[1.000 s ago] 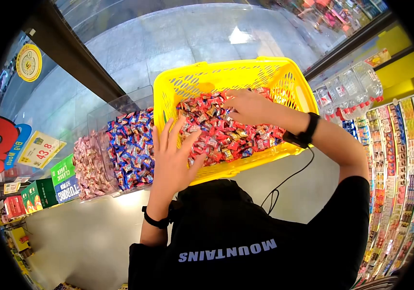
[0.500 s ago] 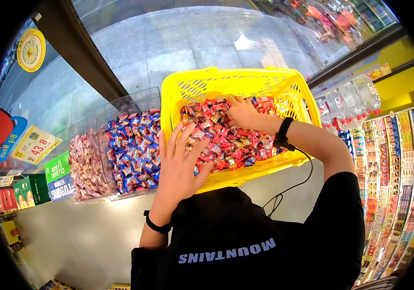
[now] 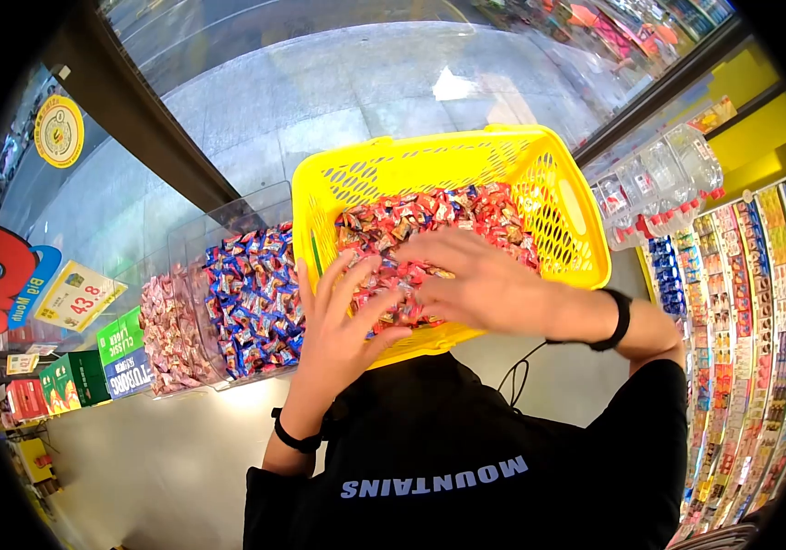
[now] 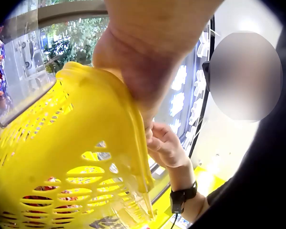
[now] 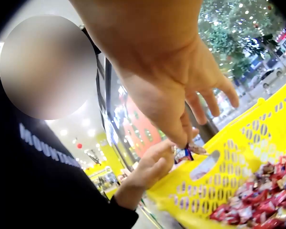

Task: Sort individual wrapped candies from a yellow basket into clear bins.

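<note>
A yellow plastic basket point(image 3: 453, 151) with slotted walls holds a heap of wrapped candies point(image 3: 503, 215), mostly red with some blue. My left hand point(image 3: 333, 316) lies over the basket's near left corner, fingers spread toward the candies. Above the heap hovers my right hand point(image 3: 476, 284), blurred in the head view, its fingers reaching toward the left hand. The right wrist view shows the right hand point(image 5: 181, 90) above the rim, its outer fingers extended and apart. In the left wrist view, the right hand point(image 4: 167, 145) is partly hidden behind the left wrist.
Left of the basket, a clear bin holds blue-wrapped candies point(image 3: 251, 302) and pink-wrapped candies point(image 3: 177, 330). Bottled water point(image 3: 659, 183) stands to the right, beside packed shelves point(image 3: 751, 348). A window point(image 3: 320, 82) lies beyond the basket. A thin cable point(image 3: 517, 371) hangs near the right arm.
My right hand has come up out of the candies at the basket's far side and moved nearer, toward the left hand. The left hand stays at the corner.
</note>
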Demonstrator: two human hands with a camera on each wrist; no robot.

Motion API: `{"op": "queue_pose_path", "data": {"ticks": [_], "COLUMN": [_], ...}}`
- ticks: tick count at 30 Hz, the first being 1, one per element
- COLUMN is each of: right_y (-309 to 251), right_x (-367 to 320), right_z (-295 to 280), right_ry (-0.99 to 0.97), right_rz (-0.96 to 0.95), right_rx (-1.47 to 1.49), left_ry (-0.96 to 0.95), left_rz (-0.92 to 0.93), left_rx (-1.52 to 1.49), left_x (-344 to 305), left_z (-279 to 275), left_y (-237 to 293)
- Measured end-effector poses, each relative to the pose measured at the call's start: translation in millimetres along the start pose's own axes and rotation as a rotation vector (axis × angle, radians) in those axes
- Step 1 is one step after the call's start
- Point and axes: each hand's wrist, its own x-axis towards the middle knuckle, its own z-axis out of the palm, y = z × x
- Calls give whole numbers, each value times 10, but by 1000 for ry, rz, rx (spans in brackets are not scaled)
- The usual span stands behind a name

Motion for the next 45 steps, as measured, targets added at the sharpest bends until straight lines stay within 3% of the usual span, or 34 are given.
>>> {"op": "queue_pose_path", "data": {"ticks": [2, 9, 15, 27, 32, 35, 39, 42, 45], "right_y": [-152, -136, -151, -188, -56, 363, 936, 1240, 1467], "right_x": [-65, -329, -427, -274, -168, -151, -9, 69, 96], "right_z": [57, 298, 424, 527, 208, 125, 317, 591, 829], "right_ry": [81, 216, 285, 215, 63, -69, -351, -495, -551], "right_rz": [-3, 59, 172, 33, 135, 202, 360, 326, 281], "right_rx": [46, -146, -114, -45, -130, -140, -170, -284, -393], "left_ry": [-2, 49, 38, 39, 316, 447, 219, 111, 190], "left_rz": [98, 56, 34, 86, 31, -220, -471, -571, -561], "left_rx": [1, 64, 129, 95, 196, 267, 458, 441, 505], "left_x": [-26, -1, -20, -75, -141, -433, -914, -995, -957], "left_z": [31, 52, 42, -104, -335, -404, -96, 57, 84], "left_y": [9, 82, 102, 64, -235, -660, -1183, -1235, -1189]}}
